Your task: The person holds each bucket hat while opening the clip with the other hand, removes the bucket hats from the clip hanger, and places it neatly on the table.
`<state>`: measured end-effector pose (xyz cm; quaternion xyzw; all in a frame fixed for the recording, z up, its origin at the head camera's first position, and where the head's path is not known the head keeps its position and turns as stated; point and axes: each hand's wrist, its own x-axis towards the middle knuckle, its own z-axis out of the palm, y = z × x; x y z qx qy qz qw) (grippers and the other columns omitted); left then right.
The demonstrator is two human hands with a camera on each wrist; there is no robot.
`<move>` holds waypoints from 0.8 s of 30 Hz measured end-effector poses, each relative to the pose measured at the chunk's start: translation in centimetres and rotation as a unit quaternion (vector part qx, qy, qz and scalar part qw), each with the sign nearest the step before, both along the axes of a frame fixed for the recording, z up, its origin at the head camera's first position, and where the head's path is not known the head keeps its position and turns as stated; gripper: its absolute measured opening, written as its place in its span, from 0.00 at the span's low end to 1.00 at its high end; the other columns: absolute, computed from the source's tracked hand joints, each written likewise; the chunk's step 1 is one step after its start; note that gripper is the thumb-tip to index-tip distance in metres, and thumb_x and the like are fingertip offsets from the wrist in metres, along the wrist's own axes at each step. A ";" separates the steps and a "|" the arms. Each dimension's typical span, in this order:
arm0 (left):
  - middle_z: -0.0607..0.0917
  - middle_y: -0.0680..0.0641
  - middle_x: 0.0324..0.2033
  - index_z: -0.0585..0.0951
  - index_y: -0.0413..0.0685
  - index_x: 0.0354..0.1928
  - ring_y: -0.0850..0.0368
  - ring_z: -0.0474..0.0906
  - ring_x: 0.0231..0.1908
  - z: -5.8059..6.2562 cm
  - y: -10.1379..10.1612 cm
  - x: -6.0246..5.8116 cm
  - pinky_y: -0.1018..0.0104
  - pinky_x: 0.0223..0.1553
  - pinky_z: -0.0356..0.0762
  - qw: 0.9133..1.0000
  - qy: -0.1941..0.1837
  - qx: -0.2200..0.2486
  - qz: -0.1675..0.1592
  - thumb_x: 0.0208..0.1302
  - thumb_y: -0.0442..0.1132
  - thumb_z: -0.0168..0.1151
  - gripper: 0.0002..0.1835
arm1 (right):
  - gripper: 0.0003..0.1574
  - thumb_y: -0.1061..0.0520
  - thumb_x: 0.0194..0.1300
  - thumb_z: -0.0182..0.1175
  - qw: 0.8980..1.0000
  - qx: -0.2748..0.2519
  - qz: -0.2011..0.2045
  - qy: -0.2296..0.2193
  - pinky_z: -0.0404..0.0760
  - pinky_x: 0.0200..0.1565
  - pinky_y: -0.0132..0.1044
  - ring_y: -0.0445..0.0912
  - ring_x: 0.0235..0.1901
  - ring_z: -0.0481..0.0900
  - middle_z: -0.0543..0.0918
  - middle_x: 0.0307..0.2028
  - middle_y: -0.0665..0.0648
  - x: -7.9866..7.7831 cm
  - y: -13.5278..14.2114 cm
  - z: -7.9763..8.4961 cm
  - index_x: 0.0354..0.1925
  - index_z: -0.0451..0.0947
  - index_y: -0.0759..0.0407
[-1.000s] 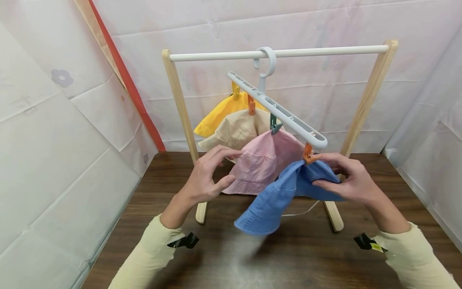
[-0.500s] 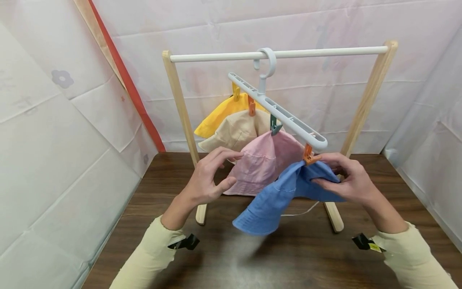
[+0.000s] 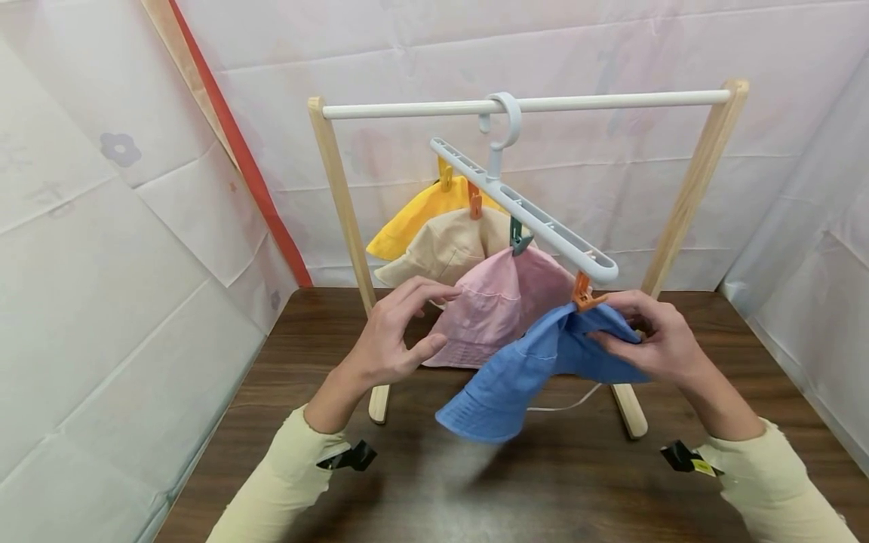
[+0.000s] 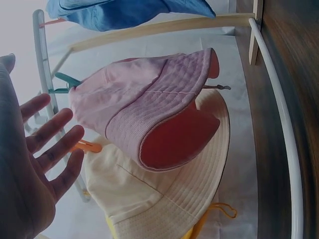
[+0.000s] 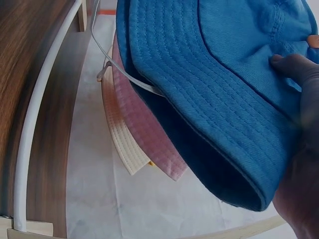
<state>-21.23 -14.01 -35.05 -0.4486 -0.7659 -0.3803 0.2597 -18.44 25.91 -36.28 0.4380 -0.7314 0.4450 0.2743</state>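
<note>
A blue bucket hat (image 3: pixel 516 385) hangs from an orange clip (image 3: pixel 585 292) at the near end of a grey clip hanger (image 3: pixel 543 220). My right hand (image 3: pixel 661 339) pinches the right side of this hat, thumb in front, as the right wrist view also shows on the blue cloth (image 5: pixel 224 89). Behind it a pink bucket hat (image 3: pixel 482 302) is held by a dark green clip (image 3: pixel 519 240). Beside the pink hat's left side my left hand (image 3: pixel 394 332) is raised with fingers spread and holds nothing; the left wrist view shows its fingers (image 4: pixel 60 144) apart.
Farther back on the hanger are a beige hat (image 3: pixel 434 253) and a yellow hat (image 3: pixel 414 219), each clipped. The hanger hooks over the white bar (image 3: pixel 611 100) of a wooden-legged rack (image 3: pixel 339 196). It stands on a dark wooden table (image 3: pixel 543 490), with fabric walls around.
Almost nothing has moved. The blue hat's left brim has swung slightly left, while both hands keep about the same pose and the whole view has shifted a little.
</note>
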 end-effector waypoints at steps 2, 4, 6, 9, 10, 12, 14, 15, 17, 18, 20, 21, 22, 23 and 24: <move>0.91 0.45 0.56 0.87 0.46 0.65 0.49 0.89 0.50 -0.1 0.0 0.0 0.49 0.42 0.87 1.000 0.000 0.000 0.000 0.81 0.79 0.44 0.45 | 0.39 0.43 0.78 0.70 1.000 -0.003 0.001 0.002 0.84 0.49 0.15 0.22 0.46 0.86 0.88 0.62 0.31 0.0 -0.1 0.0 0.52 0.78 0.83; 0.91 0.45 0.56 0.87 0.47 0.65 0.51 0.88 0.50 -0.1 0.0 -0.1 0.50 0.42 0.87 1.000 0.002 0.000 0.000 0.81 0.78 0.44 0.45 | 0.37 0.46 0.78 0.71 1.000 -0.013 0.016 0.004 0.84 0.51 0.16 0.24 0.48 0.88 0.89 0.62 0.34 0.0 -0.2 -0.1 0.55 0.77 0.83; 0.91 0.45 0.56 0.87 0.47 0.65 0.53 0.88 0.50 -0.1 -0.1 -0.1 0.51 0.42 0.87 1.000 0.003 -0.001 0.000 0.81 0.78 0.44 0.44 | 0.36 0.48 0.78 0.72 0.999 -0.024 0.030 0.005 0.84 0.53 0.17 0.26 0.50 0.89 0.90 0.63 0.38 -0.1 -0.3 -0.2 0.57 0.77 0.83; 0.91 0.45 0.57 0.87 0.47 0.65 0.54 0.88 0.50 -0.1 -0.1 -0.1 0.52 0.42 0.87 1.000 0.005 -0.002 -0.001 0.82 0.78 0.43 0.44 | 0.37 0.48 0.77 0.73 0.999 -0.031 0.032 0.004 0.84 0.54 0.17 0.27 0.50 0.90 0.91 0.63 0.40 -0.1 -0.4 -0.3 0.59 0.77 0.82; 0.91 0.45 0.57 0.87 0.47 0.65 0.53 0.88 0.50 -0.1 -0.1 -0.1 0.53 0.42 0.87 1.000 0.006 -0.003 -0.001 0.82 0.79 0.43 0.45 | 0.37 0.48 0.77 0.73 0.999 -0.031 0.029 0.003 0.84 0.53 0.17 0.27 0.49 0.90 0.91 0.63 0.39 -0.1 -0.4 -0.4 0.59 0.77 0.82; 0.91 0.45 0.57 0.86 0.47 0.65 0.51 0.88 0.50 -0.1 -0.1 -0.1 0.52 0.42 0.87 1.000 0.005 -0.003 -0.002 0.82 0.79 0.43 0.45 | 0.37 0.47 0.77 0.72 0.999 -0.029 0.019 0.001 0.84 0.52 0.16 0.26 0.47 0.89 0.91 0.62 0.38 -0.1 -0.3 -0.4 0.58 0.77 0.81; 0.91 0.45 0.57 0.86 0.47 0.65 0.49 0.89 0.50 -0.1 0.0 -0.1 0.51 0.42 0.87 1.000 0.003 -0.002 -0.004 0.82 0.79 0.43 0.45 | 0.37 0.47 0.77 0.72 0.999 -0.030 0.017 -0.001 0.84 0.51 0.16 0.26 0.46 0.88 0.91 0.62 0.37 -0.1 -0.3 -0.5 0.58 0.77 0.81; 0.91 0.45 0.57 0.86 0.46 0.65 0.48 0.89 0.50 -0.1 0.0 -0.1 0.51 0.42 0.87 1.000 0.001 -0.002 -0.006 0.82 0.79 0.43 0.45 | 0.37 0.47 0.77 0.72 1.000 -0.027 0.012 -0.001 0.84 0.50 0.16 0.25 0.46 0.88 0.90 0.62 0.36 -0.1 -0.3 -0.5 0.58 0.77 0.81; 0.91 0.44 0.56 0.86 0.46 0.65 0.48 0.88 0.50 -0.1 0.1 -0.1 0.52 0.42 0.87 1.000 -0.005 0.001 -0.010 0.82 0.78 0.44 0.45 | 0.37 0.46 0.77 0.71 1.000 -0.024 0.007 0.000 0.83 0.49 0.16 0.25 0.45 0.87 0.90 0.62 0.35 0.0 -0.3 -0.5 0.57 0.77 0.81; 0.91 0.44 0.56 0.86 0.46 0.65 0.49 0.88 0.51 -0.1 0.1 -0.1 0.53 0.42 0.87 1.000 -0.008 0.003 -0.013 0.82 0.78 0.44 0.45 | 0.36 0.47 0.77 0.72 1.000 -0.027 0.012 -0.001 0.83 0.48 0.16 0.25 0.44 0.87 0.90 0.62 0.36 -0.1 -0.3 -0.6 0.57 0.77 0.81; 0.91 0.44 0.55 0.86 0.45 0.64 0.50 0.88 0.51 -0.1 0.2 -0.2 0.54 0.42 0.87 1.000 -0.016 0.008 -0.017 0.81 0.78 0.45 0.44 | 0.36 0.46 0.77 0.71 1.000 -0.027 0.012 0.001 0.83 0.47 0.16 0.25 0.43 0.86 0.90 0.62 0.36 -0.1 -0.3 -0.6 0.57 0.77 0.81; 0.91 0.44 0.55 0.86 0.45 0.64 0.51 0.88 0.52 0.0 0.3 -0.2 0.55 0.42 0.87 1.000 -0.020 0.010 -0.019 0.81 0.78 0.46 0.44 | 0.36 0.46 0.77 0.71 1.000 -0.026 0.012 0.002 0.83 0.47 0.16 0.25 0.43 0.86 0.90 0.62 0.36 -0.1 -0.3 -0.6 0.57 0.77 0.80; 0.92 0.44 0.55 0.86 0.44 0.64 0.51 0.88 0.52 0.0 0.4 -0.2 0.56 0.42 0.87 0.999 -0.023 0.013 -0.020 0.81 0.78 0.47 0.44 | 0.36 0.47 0.77 0.72 0.999 -0.028 0.015 0.002 0.83 0.46 0.16 0.25 0.42 0.86 0.90 0.62 0.36 -0.1 -0.3 -0.6 0.57 0.77 0.80; 0.92 0.44 0.55 0.85 0.44 0.64 0.51 0.88 0.52 0.1 0.5 -0.2 0.56 0.42 0.87 0.999 -0.026 0.014 -0.021 0.81 0.78 0.48 0.44 | 0.36 0.47 0.77 0.72 0.999 -0.029 0.019 0.004 0.83 0.46 0.16 0.25 0.42 0.86 0.90 0.62 0.37 -0.2 -0.3 -0.6 0.58 0.77 0.81; 0.92 0.44 0.55 0.85 0.44 0.64 0.50 0.88 0.52 0.2 0.5 -0.2 0.56 0.42 0.87 0.999 -0.028 0.016 -0.023 0.81 0.78 0.48 0.44 | 0.36 0.48 0.77 0.72 0.999 -0.031 0.023 0.005 0.83 0.46 0.17 0.26 0.42 0.86 0.91 0.62 0.38 -0.3 -0.3 -0.6 0.58 0.77 0.81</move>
